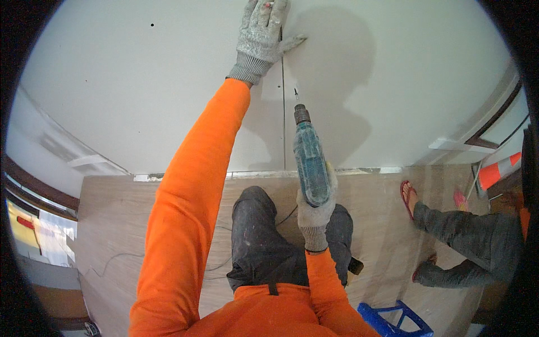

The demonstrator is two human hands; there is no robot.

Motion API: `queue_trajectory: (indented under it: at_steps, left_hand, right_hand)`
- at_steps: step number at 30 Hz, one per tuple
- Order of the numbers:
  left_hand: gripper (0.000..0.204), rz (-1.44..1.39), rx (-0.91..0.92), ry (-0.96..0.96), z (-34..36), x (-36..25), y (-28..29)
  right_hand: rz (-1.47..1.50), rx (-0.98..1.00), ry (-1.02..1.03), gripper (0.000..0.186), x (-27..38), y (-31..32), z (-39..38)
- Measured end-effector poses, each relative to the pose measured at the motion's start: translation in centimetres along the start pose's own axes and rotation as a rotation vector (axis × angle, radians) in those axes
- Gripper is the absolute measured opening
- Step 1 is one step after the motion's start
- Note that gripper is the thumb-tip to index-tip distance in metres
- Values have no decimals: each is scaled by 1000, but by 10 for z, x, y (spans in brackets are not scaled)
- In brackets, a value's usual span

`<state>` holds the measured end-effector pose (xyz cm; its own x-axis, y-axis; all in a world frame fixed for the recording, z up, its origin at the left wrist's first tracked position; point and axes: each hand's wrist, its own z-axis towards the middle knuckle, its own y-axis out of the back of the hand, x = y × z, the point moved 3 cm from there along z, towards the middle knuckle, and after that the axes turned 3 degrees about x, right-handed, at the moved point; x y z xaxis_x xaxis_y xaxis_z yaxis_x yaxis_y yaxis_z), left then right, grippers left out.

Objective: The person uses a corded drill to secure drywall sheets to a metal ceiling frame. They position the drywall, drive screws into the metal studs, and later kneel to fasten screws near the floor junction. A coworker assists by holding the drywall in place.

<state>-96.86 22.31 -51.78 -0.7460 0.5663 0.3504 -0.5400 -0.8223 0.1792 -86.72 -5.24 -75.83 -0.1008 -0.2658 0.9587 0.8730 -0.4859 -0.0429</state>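
Note:
A pale wall panel (185, 84) stands in front of me, with a dark vertical seam running down its middle. My left hand (261, 31), in a dusty grey knit glove, presses flat on the panel beside the seam, thumb stretched out across it. In my right hand (317, 216), also gloved, is a teal power drill (311, 163). Its dark chuck points up at the panel just right of the seam, with a thin bit (296, 94) at its front. Whether the tip touches the surface I cannot tell. Most of my right fingers are hidden behind the drill body.
To the right stands another person (471, 241) in dark trousers and red flip-flops. An orange-and-white traffic cone (497, 171) is behind them. A blue plastic stool or step (396, 317) sits at the lower right. A thin cable (115, 255) trails over the wood-look floor (112, 213).

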Motion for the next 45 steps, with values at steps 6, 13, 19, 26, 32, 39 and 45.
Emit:
queue_trajectory:
  at_steps: [6, 13, 19, 26, 32, 39, 45]
  left_hand:
    - [104, 11, -4, -79, -9, -7, -24]
    - [107, 48, -48, -94, -15, -9, -32]
    - [105, -26, -80, -82, -11, -12, -27]
    - [101, -58, -60, -56, -12, -14, -28]
    - [103, -23, -35, -75, -14, -2, -16]
    - [105, -62, -85, -79, -13, -10, -32]
    - [104, -37, -23, -69, -11, -5, -23]
  right_hand:
    - [-74, -8, 84, 83, -23, 1, 9]
    - [-117, 57, 65, 82, -32, -2, 17]
    - [-118, 41, 38, 81, -30, -5, 18]
    - [34, 3, -91, 76, -31, -6, 18]
    - [-161, 17, 57, 76, -27, -11, 16]
    - [-277, -23, 88, 93, -8, -6, 23]
    - [-238, 21, -134, 99, 12, -19, 33]
